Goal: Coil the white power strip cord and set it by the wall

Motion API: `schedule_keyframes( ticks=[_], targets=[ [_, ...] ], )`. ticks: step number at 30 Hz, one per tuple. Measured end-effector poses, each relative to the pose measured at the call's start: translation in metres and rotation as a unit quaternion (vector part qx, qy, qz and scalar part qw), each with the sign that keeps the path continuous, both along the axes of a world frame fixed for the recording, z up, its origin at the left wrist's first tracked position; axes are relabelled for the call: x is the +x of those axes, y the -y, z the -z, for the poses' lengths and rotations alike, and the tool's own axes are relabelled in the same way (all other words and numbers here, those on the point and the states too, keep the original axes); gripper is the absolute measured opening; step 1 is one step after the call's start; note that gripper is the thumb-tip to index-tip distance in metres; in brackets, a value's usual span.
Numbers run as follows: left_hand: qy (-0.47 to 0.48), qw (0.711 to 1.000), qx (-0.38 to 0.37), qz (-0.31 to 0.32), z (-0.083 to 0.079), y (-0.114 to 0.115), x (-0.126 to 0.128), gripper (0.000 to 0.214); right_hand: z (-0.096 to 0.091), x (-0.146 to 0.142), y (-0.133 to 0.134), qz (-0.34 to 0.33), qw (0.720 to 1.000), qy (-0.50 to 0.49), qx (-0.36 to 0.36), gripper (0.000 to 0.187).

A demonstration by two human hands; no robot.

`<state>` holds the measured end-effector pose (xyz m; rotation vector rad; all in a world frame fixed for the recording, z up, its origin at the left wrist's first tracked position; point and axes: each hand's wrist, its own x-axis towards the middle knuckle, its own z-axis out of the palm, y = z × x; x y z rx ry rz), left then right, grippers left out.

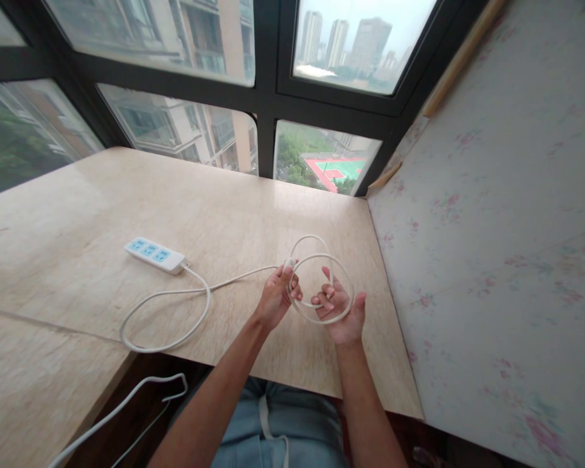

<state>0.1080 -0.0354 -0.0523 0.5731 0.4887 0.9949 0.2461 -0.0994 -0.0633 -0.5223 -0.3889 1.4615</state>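
Saw tabletop (244, 221) under left hand (274, 297) and right hand (345, 320). Judged cord (149, 350) part-coiled between them, slack run to their left not yet looped. Spotted power strip (156, 255) well left of both. Caught left pinching loops (353, 286), right loosely spread, fingers half-curled.

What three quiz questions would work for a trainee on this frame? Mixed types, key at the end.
1. Count: how many blue socket panels does the power strip show?

2. True or false: the power strip is standing upright on one end.

3. Multiple choice: what is the left hand holding?
a) the window frame
b) the looped white cord
c) the power strip

Key:
1. Three.
2. False; it lies flat on the counter.
3. b
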Motion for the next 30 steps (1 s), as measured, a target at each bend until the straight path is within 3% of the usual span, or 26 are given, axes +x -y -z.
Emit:
schedule_keyframes(
  ticks=[4, 6, 9, 12, 16, 19, 23, 30],
  targets=[
    [-0.014, 1.000, 0.000, -0.003, -0.005, -0.001, -0.005, 0.045, 0.004, 0.019, -0.005, -0.084, 0.994, 0.072, 0.016, 0.039],
    [-0.010, 1.000, 0.001, -0.008, -0.009, -0.004, -0.006, 0.042, 0.007, 0.025, -0.003, -0.094, 0.991, 0.090, 0.017, 0.034],
    [-0.023, 0.999, -0.012, -0.045, -0.014, -0.007, -0.003, 0.045, 0.011, 0.026, 0.006, -0.072, 0.991, 0.114, 0.004, 0.032],
    [-0.097, 0.987, -0.049, -0.116, -0.014, -0.008, 0.004, 0.053, 0.009, 0.020, 0.017, -0.052, 0.989, 0.139, -0.002, 0.026],
    [-0.188, 0.960, -0.044, -0.203, -0.012, -0.005, 0.016, 0.057, 0.003, 0.012, 0.025, -0.038, 0.985, 0.170, 0.009, 0.051],
    [-0.200, 0.949, -0.043, -0.239, -0.011, -0.006, 0.019, 0.057, 0.003, 0.010, 0.026, -0.009, 0.981, 0.196, 0.001, 0.038],
    [-0.204, 0.942, -0.058, -0.260, -0.014, -0.013, 0.016, 0.060, 0.015, 0.011, 0.031, 0.040, 0.978, 0.200, -0.036, 0.019],
    [-0.217, 0.947, -0.041, -0.234, -0.013, -0.012, 0.018, 0.057, 0.032, 0.001, 0.045, 0.124, 0.983, 0.119, -0.070, 0.021]
  ],
)
